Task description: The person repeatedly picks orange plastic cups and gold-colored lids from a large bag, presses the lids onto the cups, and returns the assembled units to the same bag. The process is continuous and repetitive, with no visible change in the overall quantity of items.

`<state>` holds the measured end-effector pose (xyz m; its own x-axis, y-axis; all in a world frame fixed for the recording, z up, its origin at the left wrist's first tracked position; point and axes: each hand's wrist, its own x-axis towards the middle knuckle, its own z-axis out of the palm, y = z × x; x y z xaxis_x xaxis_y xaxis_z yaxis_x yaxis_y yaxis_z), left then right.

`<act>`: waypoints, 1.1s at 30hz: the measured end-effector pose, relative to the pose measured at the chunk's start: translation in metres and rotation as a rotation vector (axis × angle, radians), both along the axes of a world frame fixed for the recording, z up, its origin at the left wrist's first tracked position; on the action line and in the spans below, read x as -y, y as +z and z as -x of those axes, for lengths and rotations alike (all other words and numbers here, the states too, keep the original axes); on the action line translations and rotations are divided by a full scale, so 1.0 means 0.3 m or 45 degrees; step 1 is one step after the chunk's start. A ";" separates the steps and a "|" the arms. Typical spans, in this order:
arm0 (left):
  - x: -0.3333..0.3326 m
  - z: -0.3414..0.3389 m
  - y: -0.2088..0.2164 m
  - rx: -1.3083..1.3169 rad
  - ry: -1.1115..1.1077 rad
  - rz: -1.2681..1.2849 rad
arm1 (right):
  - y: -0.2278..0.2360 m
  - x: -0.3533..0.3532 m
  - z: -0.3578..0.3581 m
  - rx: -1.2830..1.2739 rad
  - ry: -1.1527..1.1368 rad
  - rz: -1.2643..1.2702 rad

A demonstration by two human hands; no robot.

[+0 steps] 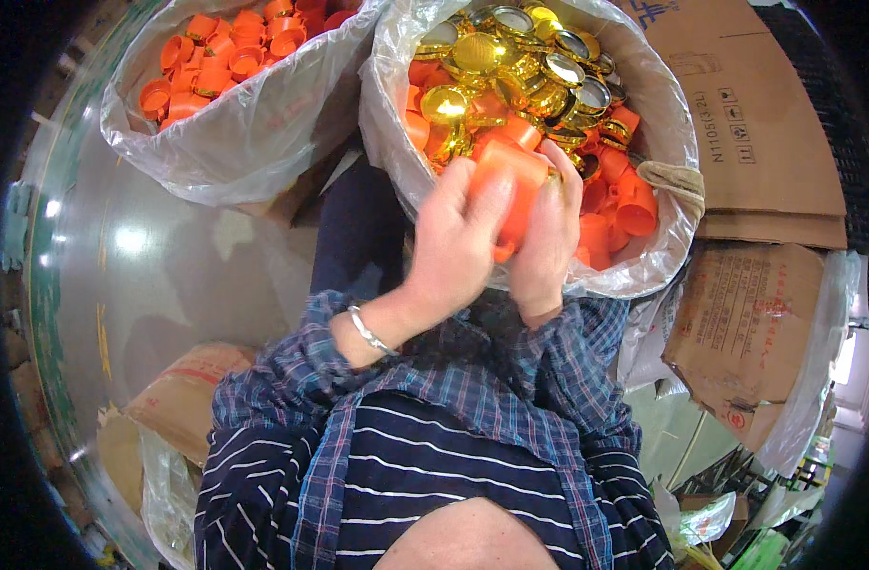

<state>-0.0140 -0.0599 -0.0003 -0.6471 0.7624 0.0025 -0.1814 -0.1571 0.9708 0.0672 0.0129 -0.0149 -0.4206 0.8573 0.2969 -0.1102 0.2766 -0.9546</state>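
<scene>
Over the near part of a plastic-lined bin [677,233], my left hand [453,242] and my right hand [545,242] are closed around an orange plastic cup [517,176] from both sides. The cup is tilted and partly hidden by my fingers. A bit of gold shows at its upper end beside my right fingertips; what it is I cannot make out. Beyond my hands, shiny gold lids [479,52] lie heaped in the bin. More orange cups [634,204] lie among them, mostly to the right of my hands.
Another lined bin [235,171] at the upper left holds orange cups [249,59]. A large cardboard sheet [767,142] and a cardboard box [738,332] stand on the right. Beside me at lower left is an opened carton [187,389] with clear plastic, on a grey floor [187,275].
</scene>
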 end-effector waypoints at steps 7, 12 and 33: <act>-0.029 0.079 0.006 0.718 -0.214 -0.260 | -0.013 -0.034 -0.024 0.401 -0.049 -0.866; 0.014 -0.005 -0.016 -0.088 -0.170 -0.282 | -0.010 -0.002 -0.001 -0.022 -0.050 0.035; -0.071 0.060 -0.014 0.759 -0.126 -0.246 | 0.035 -0.071 0.040 0.252 -0.101 -0.978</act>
